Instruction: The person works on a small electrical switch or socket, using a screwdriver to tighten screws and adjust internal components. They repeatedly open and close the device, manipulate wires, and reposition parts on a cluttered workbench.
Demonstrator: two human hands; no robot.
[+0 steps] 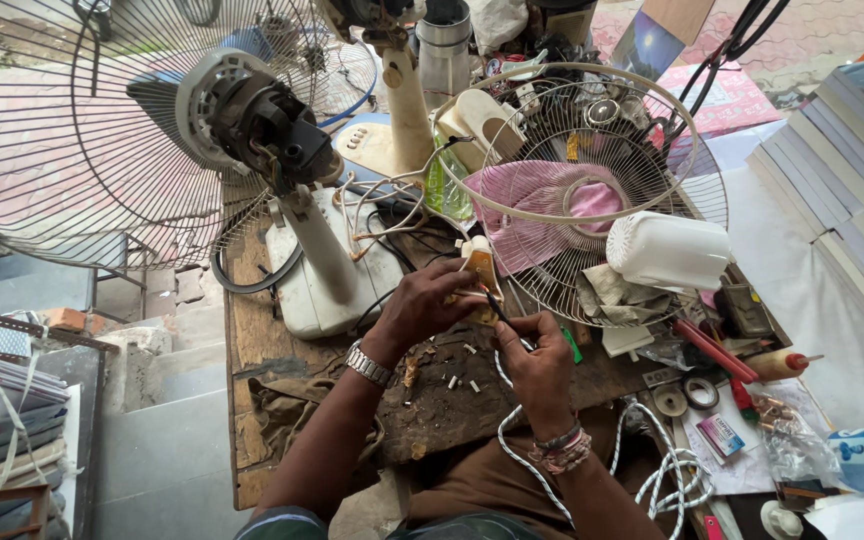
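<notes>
The pink-bladed fan (577, 195) lies tilted on the cluttered wooden bench (252, 330); its small cream switch part (479, 268) sits pinched in the left hand (422, 305); the right hand (532, 360) grips a thin dark-tipped tool (497, 308); a slip could nick the loose wires.

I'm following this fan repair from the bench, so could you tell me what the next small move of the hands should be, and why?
Probably a slight steadying grip by the left hand on the small cream part, so the thin dark tool in the right hand meets it squarely. The part is held off the wooden bench, loose wires trail from it, and the tool tip is right at it.
</notes>
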